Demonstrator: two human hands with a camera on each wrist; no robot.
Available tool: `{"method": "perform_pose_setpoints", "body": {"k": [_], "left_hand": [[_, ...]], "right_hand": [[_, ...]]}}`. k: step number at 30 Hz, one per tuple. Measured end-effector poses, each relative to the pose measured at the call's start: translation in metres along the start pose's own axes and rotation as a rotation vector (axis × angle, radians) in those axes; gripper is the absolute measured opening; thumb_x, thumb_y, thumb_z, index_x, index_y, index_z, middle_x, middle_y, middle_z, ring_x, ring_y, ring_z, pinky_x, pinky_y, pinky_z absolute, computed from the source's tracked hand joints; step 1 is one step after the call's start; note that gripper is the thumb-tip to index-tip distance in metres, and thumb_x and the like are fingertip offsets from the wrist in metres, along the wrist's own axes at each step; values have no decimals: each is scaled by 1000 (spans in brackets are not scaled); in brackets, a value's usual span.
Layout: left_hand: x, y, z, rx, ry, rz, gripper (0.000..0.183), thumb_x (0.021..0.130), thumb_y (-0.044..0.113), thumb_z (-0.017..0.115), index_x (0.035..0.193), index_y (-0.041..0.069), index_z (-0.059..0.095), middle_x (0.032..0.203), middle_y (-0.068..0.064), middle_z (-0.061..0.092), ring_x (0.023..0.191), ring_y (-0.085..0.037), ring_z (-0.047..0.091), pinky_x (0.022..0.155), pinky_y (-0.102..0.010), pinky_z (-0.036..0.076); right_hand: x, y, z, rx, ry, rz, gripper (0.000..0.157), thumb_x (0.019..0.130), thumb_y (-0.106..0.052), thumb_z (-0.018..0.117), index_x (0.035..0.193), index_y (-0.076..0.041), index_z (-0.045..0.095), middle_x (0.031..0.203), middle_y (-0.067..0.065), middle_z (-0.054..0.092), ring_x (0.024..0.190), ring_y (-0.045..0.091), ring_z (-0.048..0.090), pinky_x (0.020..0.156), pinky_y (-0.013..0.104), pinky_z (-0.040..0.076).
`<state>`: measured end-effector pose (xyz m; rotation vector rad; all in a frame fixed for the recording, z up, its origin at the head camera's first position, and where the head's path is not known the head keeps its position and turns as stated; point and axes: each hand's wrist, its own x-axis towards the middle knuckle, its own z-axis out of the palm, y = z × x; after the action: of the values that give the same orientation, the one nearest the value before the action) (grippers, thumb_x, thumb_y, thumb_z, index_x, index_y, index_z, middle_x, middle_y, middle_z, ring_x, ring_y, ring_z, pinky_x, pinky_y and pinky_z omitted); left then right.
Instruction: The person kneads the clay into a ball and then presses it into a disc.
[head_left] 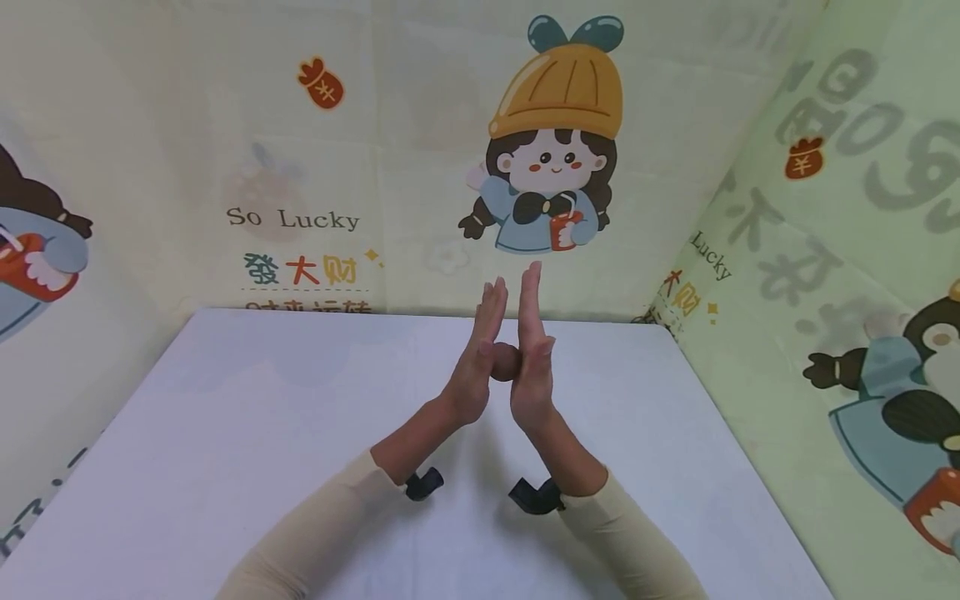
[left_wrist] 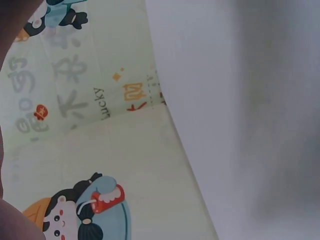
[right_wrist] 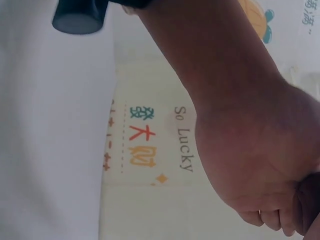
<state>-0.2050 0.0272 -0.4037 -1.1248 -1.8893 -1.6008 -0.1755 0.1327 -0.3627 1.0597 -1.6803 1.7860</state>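
A small brown ball (head_left: pixel 506 362) sits between two facing palms, above the white table. My left hand (head_left: pixel 474 371) touches it from the left with straight fingers pointing up and away. From the right, my right hand (head_left: pixel 532 375) presses against it, its fingers straight too. In the right wrist view, the left hand (right_wrist: pixel 255 155) shows from the palm side, with the dark ball (right_wrist: pixel 309 202) partly cut off at the right edge. Only blurred bits of skin (left_wrist: pixel 17 225) show at the left edge of the left wrist view; the ball is out of that view.
The white table (head_left: pixel 262 433) spreads below both forearms. Behind it hangs a pale printed backdrop (head_left: pixel 420 150), with a similar sheet (head_left: pixel 750 250) along the right side. Black wrist cameras stick out below the left wrist (head_left: pixel 424 484) and right wrist (head_left: pixel 536 497).
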Motion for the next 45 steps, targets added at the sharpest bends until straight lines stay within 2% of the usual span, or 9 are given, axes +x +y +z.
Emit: {"method": "perform_pose_setpoints", "body": {"k": [5,9,16,20,24,28,38,42,45], "left_hand": [[-4,9,4,3,-21,-8,88,108,65,6,167,-1,7,177,-8,-1,161,-26,-12,124,-60,-5],[-5,18,8,9,-23,16,87,108,64,6,167,-1,7,176,-12,-1,161,-27,-11,123,-62,-4],[-3,30,8,-29,-7,19,89,107,67,6,167,3,-2,176,-7,-8,160,-27,-13,124,-59,-6],[1,34,6,-47,37,26,90,106,68,6,167,3,-2,176,-8,-7,160,-27,-12,124,-56,-6],[7,37,2,-59,81,46,90,107,68,8,167,2,-3,177,-7,-6,161,-27,-12,125,-53,-6],[13,38,-2,-62,116,64,90,107,67,8,167,1,-4,177,-8,-6,161,-27,-12,125,-51,-7],[27,32,-20,-168,239,-45,88,105,71,13,170,15,-4,176,6,-8,159,-13,-14,124,-51,-10],[29,27,-25,-154,284,-87,88,105,72,14,170,15,0,176,7,-5,159,-10,-11,125,-49,-7],[30,24,-27,-122,333,-82,88,106,70,14,170,11,5,177,3,0,160,-11,-7,126,-46,-3]], "right_hand": [[5,3,-7,-9,23,25,92,106,-70,15,167,-4,-5,176,0,-8,160,19,-10,126,45,-6],[7,7,-11,13,32,66,94,105,-72,17,168,-5,-5,176,0,-7,160,17,-9,125,45,-8],[2,15,-10,102,40,166,97,102,-77,20,169,-10,-2,176,-6,-2,161,15,-3,125,54,-4],[-2,18,-5,143,29,196,97,103,-77,22,169,-10,-1,177,-4,1,161,16,0,125,57,2],[-7,22,0,170,6,184,94,105,-73,20,168,-6,-1,177,0,3,161,19,3,126,55,9],[-9,24,5,185,-6,156,90,108,-68,17,167,-2,-1,177,4,3,161,23,0,126,54,8],[-22,22,21,100,-56,163,93,107,-70,14,167,-1,1,176,4,-4,161,22,-6,125,53,-5],[-27,20,25,79,-62,157,91,107,-70,14,168,-3,0,176,1,-6,161,21,-8,124,54,-6],[-29,19,28,81,-58,147,91,107,-70,14,168,-4,1,176,0,-7,161,21,-6,124,55,-6]]}}
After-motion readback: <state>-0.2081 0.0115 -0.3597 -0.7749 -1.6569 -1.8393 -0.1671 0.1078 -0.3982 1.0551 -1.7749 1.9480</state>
